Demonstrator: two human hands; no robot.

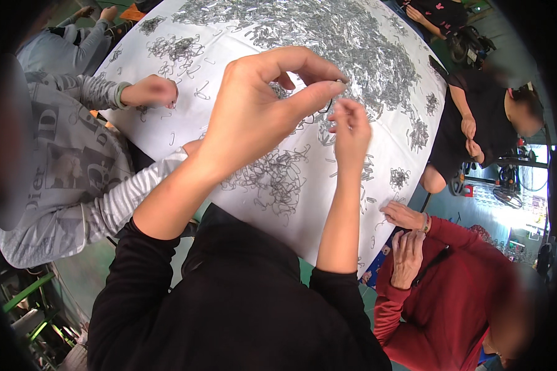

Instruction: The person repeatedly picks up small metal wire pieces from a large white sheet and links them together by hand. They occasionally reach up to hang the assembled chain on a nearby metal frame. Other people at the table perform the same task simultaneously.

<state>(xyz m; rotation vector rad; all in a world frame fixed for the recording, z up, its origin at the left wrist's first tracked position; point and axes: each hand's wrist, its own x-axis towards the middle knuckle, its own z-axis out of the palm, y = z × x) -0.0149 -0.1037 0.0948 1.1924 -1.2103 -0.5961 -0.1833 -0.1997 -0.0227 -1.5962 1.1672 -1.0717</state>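
Note:
My left hand [260, 102] is raised over the white-covered table [235, 201], its thumb and forefinger pinched on a small dark curved metal hook [328, 107] that is mostly hidden. Just below those fingertips, my right hand [351, 133] has its fingers curled in. Whether it also grips the hook or another small piece, I cannot make out. Under my hands lies a loose pile of thin curved metal hooks [275, 182]. A far larger heap of small grey metal pieces [353, 46] spreads across the table's far side.
Smaller piles of hooks [176, 48] lie at the far left, with other small piles [418, 133] along the right. A person in grey [93, 173] sits close on my left, one in red [445, 278] on my right. Others in black [486, 111] sit farther right.

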